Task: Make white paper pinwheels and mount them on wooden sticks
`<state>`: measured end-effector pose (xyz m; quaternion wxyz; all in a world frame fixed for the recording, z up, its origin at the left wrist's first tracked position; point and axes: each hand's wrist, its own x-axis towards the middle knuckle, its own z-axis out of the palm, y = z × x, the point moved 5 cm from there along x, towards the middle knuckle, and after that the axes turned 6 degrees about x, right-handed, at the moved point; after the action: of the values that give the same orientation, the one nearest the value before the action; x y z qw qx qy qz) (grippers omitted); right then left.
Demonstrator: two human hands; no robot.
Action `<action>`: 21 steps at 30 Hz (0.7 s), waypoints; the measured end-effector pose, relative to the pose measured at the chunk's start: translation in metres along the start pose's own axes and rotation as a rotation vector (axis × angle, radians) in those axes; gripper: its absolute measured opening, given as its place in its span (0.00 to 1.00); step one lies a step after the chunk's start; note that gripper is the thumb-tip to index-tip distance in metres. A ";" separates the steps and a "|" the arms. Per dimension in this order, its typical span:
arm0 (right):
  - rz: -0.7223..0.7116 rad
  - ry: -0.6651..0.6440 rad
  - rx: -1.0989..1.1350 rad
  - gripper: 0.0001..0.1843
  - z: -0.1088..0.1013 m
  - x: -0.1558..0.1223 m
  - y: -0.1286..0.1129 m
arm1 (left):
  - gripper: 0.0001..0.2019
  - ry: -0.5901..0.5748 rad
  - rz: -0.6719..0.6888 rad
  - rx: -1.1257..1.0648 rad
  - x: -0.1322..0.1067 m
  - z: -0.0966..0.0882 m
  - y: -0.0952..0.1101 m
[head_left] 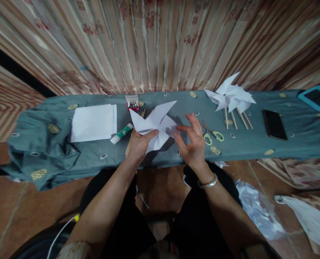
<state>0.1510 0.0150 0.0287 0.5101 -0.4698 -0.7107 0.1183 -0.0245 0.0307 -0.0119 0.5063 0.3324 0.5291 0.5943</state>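
Several white sheets (92, 122), stacked left, likely to stay flat. Glue stick (122, 133) near, within easy reach. Left hand (139, 144) grips paper pinwheel (160, 118) above the cloth (246, 145), thumb near centre, apparently holding folds down. Right hand (192, 142) open, fingers spread at a blade; contact: I cannot tell. Scissors (210, 131) just beside, handy. Stick-mounted pinwheels (227, 95) right, overlapping, seemingly set aside.

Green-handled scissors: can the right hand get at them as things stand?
Likely yes: the scissors lie just beside the right hand, nothing visibly between, though that hand is at the paper pinwheel.
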 end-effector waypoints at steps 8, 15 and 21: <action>0.476 0.074 0.488 0.21 0.002 0.007 0.051 | 0.16 0.047 -0.110 -0.036 0.004 -0.001 0.008; 0.604 -0.074 0.736 0.27 0.013 0.010 0.044 | 0.17 -0.005 -0.135 -0.075 0.005 0.001 0.010; 0.715 -0.231 0.842 0.37 0.029 0.010 0.039 | 0.22 -0.035 -0.062 0.025 0.004 0.005 0.008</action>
<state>0.1478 0.0526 -0.0029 0.5005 -0.4213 -0.4499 0.6080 -0.0230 0.0368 -0.0041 0.5296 0.3322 0.5377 0.5658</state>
